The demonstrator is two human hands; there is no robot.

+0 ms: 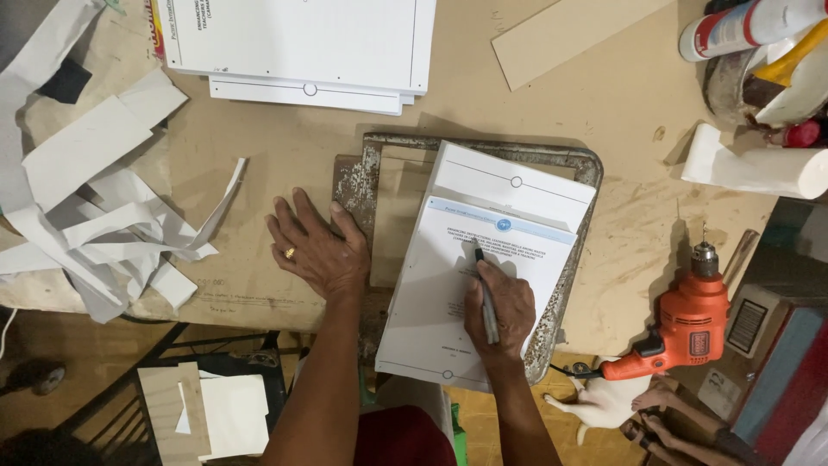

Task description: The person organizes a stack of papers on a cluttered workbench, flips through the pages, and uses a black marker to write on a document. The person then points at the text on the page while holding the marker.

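The right hand (498, 312) is closed around a dark pen (485, 293), its tip pressed to the white cover page of a stack of papers (470, 285). The stack lies inside a rusty metal frame (552, 164) near the middle of the bench (285, 138). The left hand (315, 248) lies open and flat, palm down, on the bench just left of the frame, fingers spread and a ring on one of them, gripping nothing.

The cover page carries its printed block and a blue band near the top; no fresh pen mark can be made out around the tip, so the marking looks barely begun, if begun at all. A second sheaf sticks out from under the stack at its far end, and another pile of white sheets (302, 47) sits well beyond the frame, untouched.

The stack's long axis runs from the person towards the far side of the bench, tilted a little clockwise, with the top of the cover page pointing away. The pen lies almost along the same line, tip pointing away from the person and slightly left.

Left of the frame lies a heap of paper offcuts (103, 224); right of it, an orange electric drill (686, 324) rests with its bit pointing away.
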